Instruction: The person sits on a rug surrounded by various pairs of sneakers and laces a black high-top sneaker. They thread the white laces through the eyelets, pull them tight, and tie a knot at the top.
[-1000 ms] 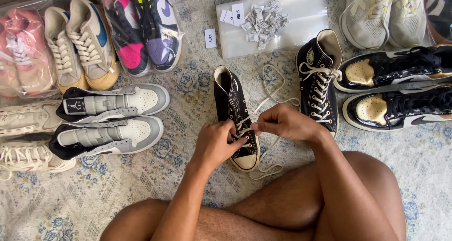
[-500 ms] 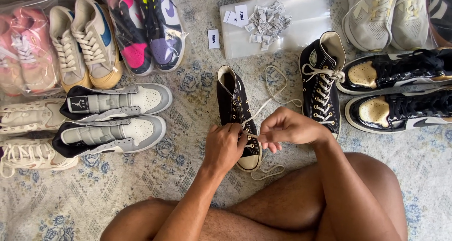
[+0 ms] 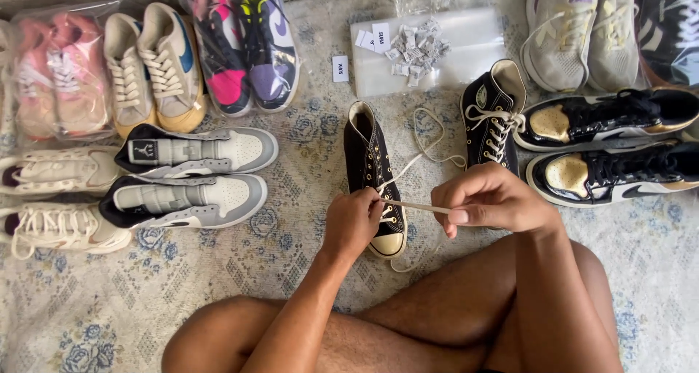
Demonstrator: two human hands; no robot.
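Cream lace (image 3: 415, 206) runs taut between my hands: my right hand (image 3: 489, 199) pinches its free end, and my left hand (image 3: 354, 221) is pressed on the eyelets of the black high-top (image 3: 373, 170) lying on the rug (image 3: 291, 271) just ahead of my knees. I judge a steady, even pull works best (no jerking). Behind the shoe lies a clear flat bag (image 3: 466, 52) with small white paper tags (image 3: 416, 46); one white label (image 3: 340, 68) lies beside it.
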